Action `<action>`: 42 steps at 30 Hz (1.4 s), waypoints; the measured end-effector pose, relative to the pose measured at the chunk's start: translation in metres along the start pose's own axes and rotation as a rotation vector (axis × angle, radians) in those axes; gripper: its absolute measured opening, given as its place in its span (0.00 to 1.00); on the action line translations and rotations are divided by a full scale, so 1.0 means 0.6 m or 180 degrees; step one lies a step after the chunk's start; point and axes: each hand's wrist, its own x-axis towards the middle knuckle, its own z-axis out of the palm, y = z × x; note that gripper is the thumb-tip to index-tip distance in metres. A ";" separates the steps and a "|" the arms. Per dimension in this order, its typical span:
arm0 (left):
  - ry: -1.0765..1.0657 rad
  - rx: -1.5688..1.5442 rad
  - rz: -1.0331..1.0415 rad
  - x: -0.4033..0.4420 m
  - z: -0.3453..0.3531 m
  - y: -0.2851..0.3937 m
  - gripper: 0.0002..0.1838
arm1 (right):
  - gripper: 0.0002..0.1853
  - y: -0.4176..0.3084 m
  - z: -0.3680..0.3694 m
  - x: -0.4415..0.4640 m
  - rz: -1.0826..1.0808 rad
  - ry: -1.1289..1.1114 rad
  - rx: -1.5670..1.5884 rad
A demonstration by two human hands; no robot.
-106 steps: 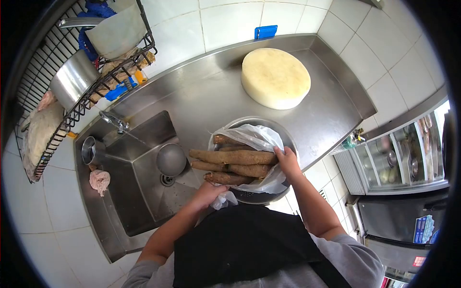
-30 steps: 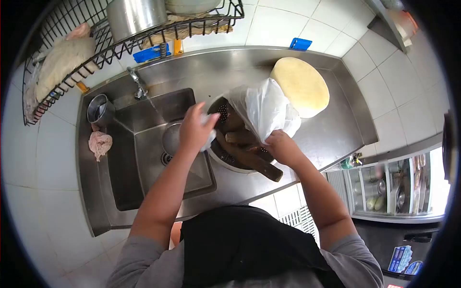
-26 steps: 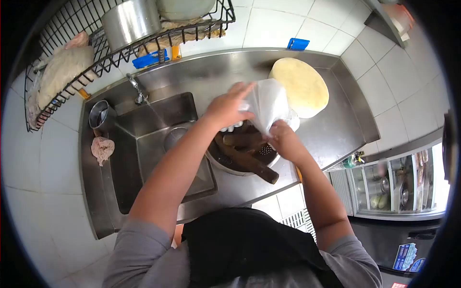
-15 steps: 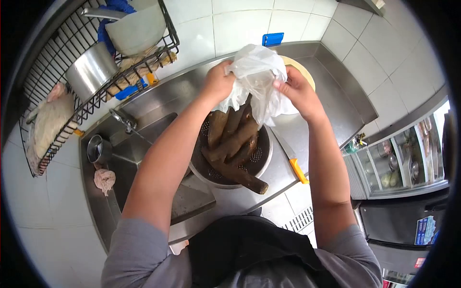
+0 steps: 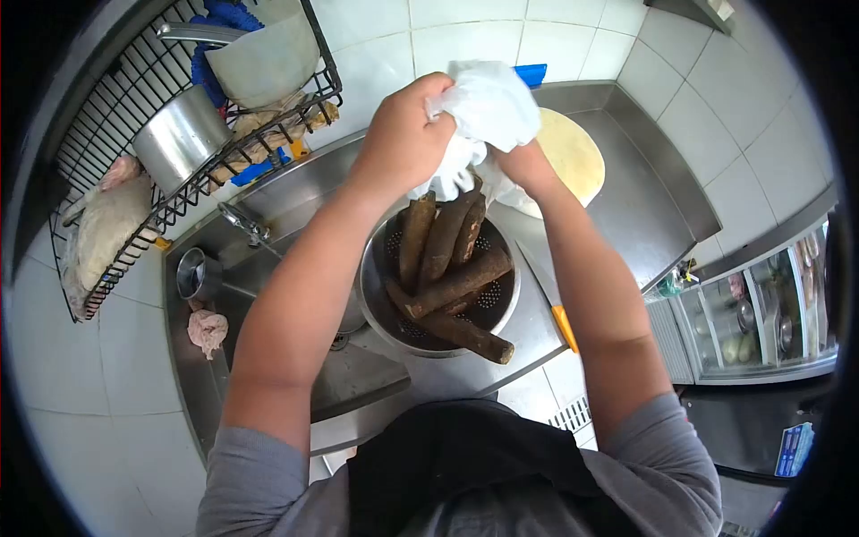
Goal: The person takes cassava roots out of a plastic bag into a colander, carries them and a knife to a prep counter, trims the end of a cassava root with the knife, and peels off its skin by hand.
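My left hand is closed round one side of a bunched white plastic bag, held up above the counter. My right hand grips the bag's lower right side, its fingers mostly hidden by the plastic. Beneath the bag, several brown, bark-skinned cassava roots lie in a metal colander. One root's cut end sticks out over the near rim. To the right of the colander lies a knife with an orange-yellow handle, its blade partly hidden by my right forearm.
A round pale-yellow board or lid lies behind my right hand. On the left are the sink, a faucet, a small metal cup and a pink cloth. A wire rack with pots hangs upper left.
The bag has been gathered into a tighter bunch and raised slightly. My right hand has moved left and under it, uncovering more of the roots and the round yellow thing.
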 end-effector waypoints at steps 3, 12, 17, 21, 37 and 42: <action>-0.0287 0.0414 -0.0352 -0.003 -0.013 -0.040 0.21 | 0.20 0.001 0.024 -0.042 -0.0304 0.0052 -0.0610; -0.0180 0.0126 -0.0664 -0.022 0.013 -0.037 0.23 | 0.16 -0.025 -0.081 -0.032 0.0137 0.0948 -0.0808; -0.0393 0.0248 -0.0118 -0.025 0.037 -0.027 0.29 | 0.22 -0.171 -0.164 -0.036 0.0131 0.0626 -0.0354; -0.0937 -0.0018 -0.0257 -0.003 0.047 -0.014 0.36 | 0.23 -0.200 -0.169 -0.047 0.0808 0.0116 0.0215; -0.0930 -0.3474 -0.2256 -0.137 0.222 0.040 0.21 | 0.42 -0.097 -0.140 -0.291 -0.1162 0.1167 -0.0495; -0.3362 -0.2426 -0.1993 -0.224 0.183 0.126 0.29 | 0.23 -0.060 -0.195 -0.502 -0.0819 0.0834 -0.0484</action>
